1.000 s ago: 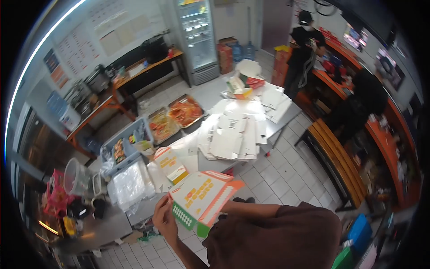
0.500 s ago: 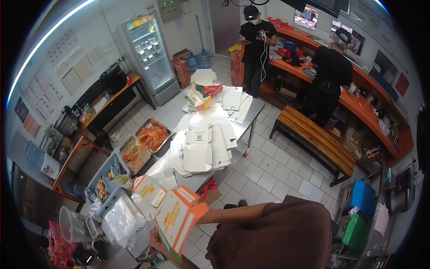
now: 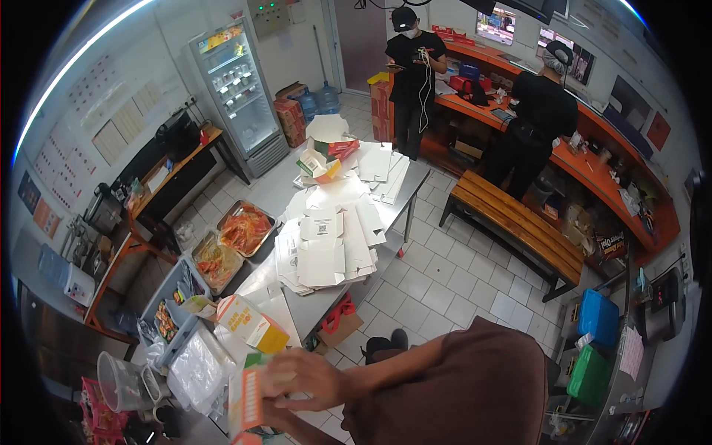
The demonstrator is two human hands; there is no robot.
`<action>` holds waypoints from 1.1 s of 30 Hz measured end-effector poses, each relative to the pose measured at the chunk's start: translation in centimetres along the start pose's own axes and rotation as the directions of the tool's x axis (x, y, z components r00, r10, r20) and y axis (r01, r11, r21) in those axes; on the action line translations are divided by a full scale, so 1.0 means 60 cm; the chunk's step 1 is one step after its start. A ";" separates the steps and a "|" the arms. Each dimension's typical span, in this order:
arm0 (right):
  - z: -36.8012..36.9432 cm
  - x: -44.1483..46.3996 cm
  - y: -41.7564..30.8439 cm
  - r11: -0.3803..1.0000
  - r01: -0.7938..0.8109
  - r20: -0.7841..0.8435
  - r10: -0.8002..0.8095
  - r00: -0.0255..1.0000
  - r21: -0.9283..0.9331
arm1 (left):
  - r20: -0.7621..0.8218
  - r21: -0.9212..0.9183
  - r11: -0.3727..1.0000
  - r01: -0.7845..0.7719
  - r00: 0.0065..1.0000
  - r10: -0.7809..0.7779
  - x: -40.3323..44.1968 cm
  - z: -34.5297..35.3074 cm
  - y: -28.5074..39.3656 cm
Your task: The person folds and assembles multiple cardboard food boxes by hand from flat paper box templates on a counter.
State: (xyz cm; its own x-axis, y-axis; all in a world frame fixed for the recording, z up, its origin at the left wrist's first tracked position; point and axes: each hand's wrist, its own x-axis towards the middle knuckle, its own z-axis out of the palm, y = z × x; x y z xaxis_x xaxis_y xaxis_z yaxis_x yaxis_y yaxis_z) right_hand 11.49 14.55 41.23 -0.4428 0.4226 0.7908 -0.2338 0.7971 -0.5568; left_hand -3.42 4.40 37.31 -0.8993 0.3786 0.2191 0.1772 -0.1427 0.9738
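Note:
A printed cardboard food box (image 3: 251, 400), white and orange, is at the lower middle of the view, tilted and partly cut by motion blur. My right hand (image 3: 308, 380) reaches across its upper edge, fingers bent and smeared by motion, so its grip does not show clearly. My left hand is mostly hidden beneath the right; its forearm (image 3: 304, 429) leads to the box's near side, where it holds the box. Just beyond stands another printed box (image 3: 252, 324), white with a yellow side, on the table edge. Flat white box blanks (image 3: 320, 263) lie stacked farther along.
Metal trays of orange-red food (image 3: 247, 228) and a grey-blue crate (image 3: 167, 293) line the table's left side. Clear plastic bags (image 3: 200, 371) lie near my hands. A wooden bench (image 3: 515, 230) is at right. Two people (image 3: 415, 81) in black stand by the orange counter (image 3: 586, 167).
The held box has moved down and left and turned. My right hand has come from behind it to its upper edge. The yellow-sided box beyond is more exposed.

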 end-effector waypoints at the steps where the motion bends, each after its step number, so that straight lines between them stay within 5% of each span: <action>1: -0.018 0.026 -0.008 0.998 -0.026 -0.046 0.023 0.999 -0.061 | -0.049 -0.013 1.000 0.010 0.999 -0.011 0.001 -0.001 0.002; 4: -0.017 0.015 0.021 0.945 -0.327 0.152 0.318 0.936 0.032 | -0.147 -0.061 0.998 0.007 0.989 -0.016 -0.002 0.021 0.008; 6: -0.003 0.001 0.053 0.766 -0.604 0.413 0.488 0.769 0.220 | -0.191 -0.094 0.996 0.000 0.981 -0.018 -0.010 0.030 0.002; 10: 0.033 -0.022 0.081 0.789 -0.589 0.257 0.541 0.800 0.173 | -0.187 -0.251 0.968 0.011 0.980 -0.060 -0.055 0.036 -0.037; 12: 0.042 -0.023 0.086 0.959 -0.284 0.225 0.272 0.936 0.022 | -0.160 -0.310 0.950 0.022 0.984 -0.074 -0.065 0.053 -0.021; 14: 0.042 -0.021 0.082 0.991 0.058 0.341 -0.015 0.940 -0.119 | -0.120 -0.373 0.928 0.027 0.990 -0.076 -0.076 0.075 0.002; 15: 0.042 -0.020 0.080 0.990 0.070 0.330 -0.026 0.944 -0.123 | -0.013 -0.278 0.956 0.098 0.994 -0.105 -0.054 0.046 -0.035; 18: 0.040 -0.011 0.092 0.971 0.201 0.256 -0.164 0.953 -0.126 | 0.034 0.043 0.959 0.282 0.958 -0.283 -0.047 0.066 0.097; 20: 0.036 -0.016 0.116 0.914 0.389 0.156 -0.370 0.916 -0.117 | 0.000 0.026 0.991 0.134 0.991 -0.134 -0.016 0.032 0.041; 23: 0.024 -0.005 0.099 0.951 0.306 0.203 -0.291 0.935 -0.049 | 0.004 0.070 0.996 0.053 0.999 -0.054 0.007 0.007 0.010; 26: 0.028 0.001 0.064 0.998 0.016 0.206 -0.027 0.978 0.053 | -0.023 0.102 0.995 -0.019 0.999 0.022 0.001 0.020 0.023; 29: 0.029 0.015 0.047 0.919 -0.348 0.240 0.301 0.923 0.185 | -0.092 0.329 0.943 -0.055 0.992 0.090 -0.019 0.035 0.019; 31: 0.037 0.022 0.055 0.828 -0.487 0.228 0.435 0.871 0.279 | 0.276 0.435 0.820 -0.372 0.922 0.272 -0.001 -0.020 -0.069; 33: 0.048 0.022 0.064 0.757 -0.559 0.222 0.513 0.829 0.339 | 0.287 0.392 0.834 -0.387 0.913 0.289 -0.010 -0.015 -0.090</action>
State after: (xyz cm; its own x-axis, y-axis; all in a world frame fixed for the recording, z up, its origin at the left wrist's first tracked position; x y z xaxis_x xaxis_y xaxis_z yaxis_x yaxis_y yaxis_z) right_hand 7.53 16.94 39.40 -0.6793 0.6634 0.3139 -0.2231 0.2208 -0.9495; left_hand -4.21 4.13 31.88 -0.6551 0.5671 0.4992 0.6531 0.0929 0.7516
